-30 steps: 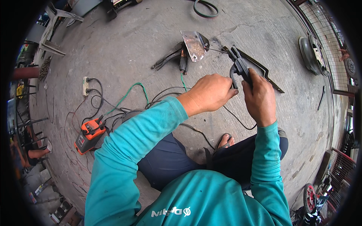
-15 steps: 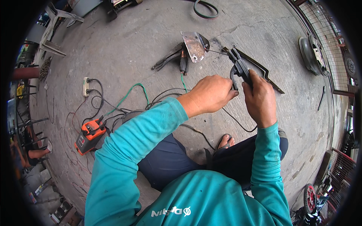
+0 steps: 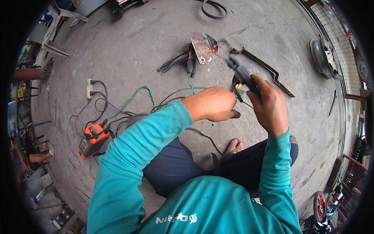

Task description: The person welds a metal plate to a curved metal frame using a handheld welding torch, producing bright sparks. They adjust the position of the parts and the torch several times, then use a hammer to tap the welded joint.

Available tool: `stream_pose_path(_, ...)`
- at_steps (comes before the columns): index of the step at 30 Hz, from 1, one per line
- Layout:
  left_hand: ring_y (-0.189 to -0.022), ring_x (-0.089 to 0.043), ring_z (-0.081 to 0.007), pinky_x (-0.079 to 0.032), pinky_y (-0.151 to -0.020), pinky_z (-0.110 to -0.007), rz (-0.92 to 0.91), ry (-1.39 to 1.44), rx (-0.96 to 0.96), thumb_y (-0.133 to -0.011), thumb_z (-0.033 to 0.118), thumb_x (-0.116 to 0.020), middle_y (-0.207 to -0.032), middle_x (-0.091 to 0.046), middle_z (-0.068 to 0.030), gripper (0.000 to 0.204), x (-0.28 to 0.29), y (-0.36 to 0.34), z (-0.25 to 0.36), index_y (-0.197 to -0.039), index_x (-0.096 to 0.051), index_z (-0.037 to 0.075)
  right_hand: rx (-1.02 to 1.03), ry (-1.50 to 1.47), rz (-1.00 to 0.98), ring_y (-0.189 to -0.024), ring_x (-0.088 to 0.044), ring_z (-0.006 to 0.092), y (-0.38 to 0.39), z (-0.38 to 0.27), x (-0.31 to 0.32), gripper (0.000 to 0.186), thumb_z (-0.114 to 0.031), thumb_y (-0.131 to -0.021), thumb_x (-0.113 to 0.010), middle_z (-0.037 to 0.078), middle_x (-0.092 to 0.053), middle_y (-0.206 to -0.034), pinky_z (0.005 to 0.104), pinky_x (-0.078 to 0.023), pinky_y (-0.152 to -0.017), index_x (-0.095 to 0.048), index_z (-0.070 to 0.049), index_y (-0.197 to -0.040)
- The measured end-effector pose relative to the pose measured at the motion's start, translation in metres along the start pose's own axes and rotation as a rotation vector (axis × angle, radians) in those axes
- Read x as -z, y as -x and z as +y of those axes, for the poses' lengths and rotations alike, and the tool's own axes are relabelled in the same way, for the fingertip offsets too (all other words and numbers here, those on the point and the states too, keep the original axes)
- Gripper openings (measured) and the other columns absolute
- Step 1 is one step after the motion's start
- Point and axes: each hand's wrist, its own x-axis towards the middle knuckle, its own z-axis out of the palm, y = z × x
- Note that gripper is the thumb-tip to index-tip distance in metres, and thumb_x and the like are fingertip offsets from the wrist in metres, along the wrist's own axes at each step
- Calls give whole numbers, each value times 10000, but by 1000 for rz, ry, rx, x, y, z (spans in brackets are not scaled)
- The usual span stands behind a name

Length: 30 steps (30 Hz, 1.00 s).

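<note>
My right hand (image 3: 269, 105) is closed round a black electrode holder (image 3: 243, 76), blurred, with a small yellow patch near its handle. A thin rod (image 3: 220, 57) runs from it toward a rusty, bent metal plate (image 3: 200, 48). My left hand (image 3: 214, 103) is curled just left of the holder's handle, thumb pointing right; what its fingers hold, if anything, is hidden. Black clamp tools (image 3: 175, 58) lie under and left of the plate, with a copper-toned part (image 3: 190, 62) and a green wire. A bent black steel strip (image 3: 265, 66) lies right of the plate.
An orange machine (image 3: 93, 140), power strip (image 3: 89, 89) and tangled cables (image 3: 144, 89) lie left. A plastic chair (image 3: 54, 31) is upper left, a wheel rim (image 3: 323, 58) and mesh fence (image 3: 331, 19) right, a looped belt (image 3: 213, 15) above. Another person's leg (image 3: 37, 158) shows at far left.
My left hand has dropped slightly down-left from the holder's handle. My right hand has moved down and right, shifting the holder. A reddish-orange spot now shows on the plate's right edge.
</note>
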Motion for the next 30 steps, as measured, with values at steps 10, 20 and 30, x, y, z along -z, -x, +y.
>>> stream_pose_path(10, -835, -702, -466, -537, -766, -540, 355, 161, 14, -1018, 388, -625, -831, -699, -278, 443, -2, -11, 4, -968, -701, -45, -47, -29, 133, -924, -701, 417, -1, 8, -8, 448, -155, -920, -710, 215, -716, -1011, 477, -552, -802, -655, 5, -1334)
stream_pose_path(20, -819, -695, -467, -543, -764, -540, 450, 62, -52, -1031, 335, -605, -825, -706, -247, 379, -19, -12, 2, -944, -699, -22, 7, -26, 52, -907, -696, 418, 5, 12, -1, 428, -149, -909, -698, 220, -704, -976, 494, -542, -784, -655, -14, -1312)
stream_pose_path(30, -852, -693, -472, -529, -772, -555, 381, 72, 34, -1028, 329, -622, -847, -697, -277, 392, -10, -15, 0, -943, -682, -48, -51, 11, 113, -909, -703, 409, -3, 12, -18, 427, -176, -926, -688, 196, -714, -983, 491, -550, -784, -666, -23, -1325)
